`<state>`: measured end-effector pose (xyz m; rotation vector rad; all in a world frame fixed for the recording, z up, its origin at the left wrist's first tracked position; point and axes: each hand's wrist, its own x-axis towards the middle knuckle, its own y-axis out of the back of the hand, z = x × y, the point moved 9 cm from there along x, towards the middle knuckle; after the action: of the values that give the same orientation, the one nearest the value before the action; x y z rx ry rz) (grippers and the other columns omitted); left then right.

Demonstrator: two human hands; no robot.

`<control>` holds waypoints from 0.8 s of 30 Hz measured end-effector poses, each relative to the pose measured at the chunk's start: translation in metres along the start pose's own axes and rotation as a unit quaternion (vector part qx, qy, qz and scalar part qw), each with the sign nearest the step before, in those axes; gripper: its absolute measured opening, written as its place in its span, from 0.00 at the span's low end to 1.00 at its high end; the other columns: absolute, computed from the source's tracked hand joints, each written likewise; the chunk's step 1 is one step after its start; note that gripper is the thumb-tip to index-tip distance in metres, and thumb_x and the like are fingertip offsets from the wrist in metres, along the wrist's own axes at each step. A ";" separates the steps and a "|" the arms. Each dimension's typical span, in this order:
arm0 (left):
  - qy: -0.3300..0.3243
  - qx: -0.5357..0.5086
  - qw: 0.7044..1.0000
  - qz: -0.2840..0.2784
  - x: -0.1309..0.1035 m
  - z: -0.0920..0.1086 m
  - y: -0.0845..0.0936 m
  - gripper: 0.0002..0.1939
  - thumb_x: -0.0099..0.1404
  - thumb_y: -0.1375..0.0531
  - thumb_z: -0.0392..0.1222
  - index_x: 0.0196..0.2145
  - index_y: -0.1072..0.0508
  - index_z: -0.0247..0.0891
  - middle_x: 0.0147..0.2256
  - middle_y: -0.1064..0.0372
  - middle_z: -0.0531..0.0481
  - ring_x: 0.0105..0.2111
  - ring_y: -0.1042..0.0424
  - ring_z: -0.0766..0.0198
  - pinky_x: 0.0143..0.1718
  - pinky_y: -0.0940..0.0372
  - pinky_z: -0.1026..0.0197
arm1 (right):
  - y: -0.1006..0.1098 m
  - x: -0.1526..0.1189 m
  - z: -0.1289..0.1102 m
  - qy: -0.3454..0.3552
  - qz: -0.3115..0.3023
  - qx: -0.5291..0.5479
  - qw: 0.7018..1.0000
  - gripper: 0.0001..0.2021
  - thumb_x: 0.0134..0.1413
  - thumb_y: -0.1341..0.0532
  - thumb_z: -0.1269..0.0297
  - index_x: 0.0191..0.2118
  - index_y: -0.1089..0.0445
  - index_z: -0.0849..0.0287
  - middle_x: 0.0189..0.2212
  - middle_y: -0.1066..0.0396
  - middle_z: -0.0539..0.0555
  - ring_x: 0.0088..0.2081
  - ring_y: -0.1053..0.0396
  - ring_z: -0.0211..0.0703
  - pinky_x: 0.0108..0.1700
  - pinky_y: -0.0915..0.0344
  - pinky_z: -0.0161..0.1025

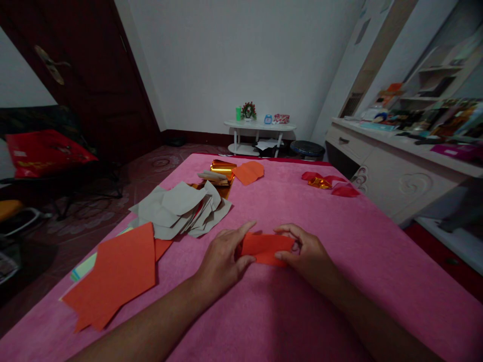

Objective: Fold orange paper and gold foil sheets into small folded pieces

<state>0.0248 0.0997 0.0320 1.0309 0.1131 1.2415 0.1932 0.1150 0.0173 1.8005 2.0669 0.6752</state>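
Between my two hands is a small orange-red piece of paper point(267, 248), longer than it is tall, just above or on the pink cloth. My left hand point(226, 254) holds its left end, with the thumb at the near edge and the fingers at the far side. At the right end, my right hand point(305, 247) pinches the paper between thumb and curled fingers. Left of my hands lie large orange-red paper sheets point(121, 266) with jagged cut edges. Behind them spreads a loose pile of grey paper pieces point(177, 206).
Pink cloth point(339, 296) covers the table. Toward the far edge are a gold foil roll point(223, 170), an orange paper cutout point(249, 172) and red-and-gold shiny scraps point(320, 182). Beyond stands a white side table point(260, 125). A white dresser point(400, 166) is at right, a red bag point(49, 151) at left.
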 end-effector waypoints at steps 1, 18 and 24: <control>-0.017 -0.001 1.000 0.026 0.002 0.003 0.007 0.31 0.60 0.38 0.47 0.59 0.40 0.43 0.42 0.27 0.46 0.39 0.30 0.57 0.44 0.36 0.53 | 0.006 -0.001 -0.007 0.011 0.033 0.008 0.999 0.16 0.41 0.38 0.71 0.41 0.32 0.56 0.31 0.27 0.49 0.30 0.29 0.42 0.32 0.32 0.37; -0.176 -0.016 0.984 0.018 -0.006 0.031 0.018 0.06 0.63 0.43 0.34 0.37 0.27 0.38 0.34 0.26 0.46 0.36 0.28 0.62 0.40 0.34 0.58 | -0.006 -0.022 -0.038 0.281 -0.044 -0.072 0.956 0.12 0.51 0.44 0.75 0.39 0.29 0.55 0.36 0.26 0.54 0.39 0.28 0.43 0.41 0.32 0.39; -0.198 0.008 0.968 -0.157 -0.024 0.060 -0.006 0.09 0.67 0.48 0.36 0.41 0.30 0.36 0.38 0.26 0.45 0.39 0.28 0.63 0.43 0.34 0.60 | -0.011 -0.045 -0.040 0.355 -0.082 -0.133 0.922 0.20 0.47 0.46 0.78 0.45 0.30 0.52 0.46 0.28 0.55 0.45 0.31 0.45 0.46 0.34 0.44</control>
<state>0.0550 0.0460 0.0510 1.2033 -0.0233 0.7332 0.1705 0.0645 0.0417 1.3138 2.3450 1.6551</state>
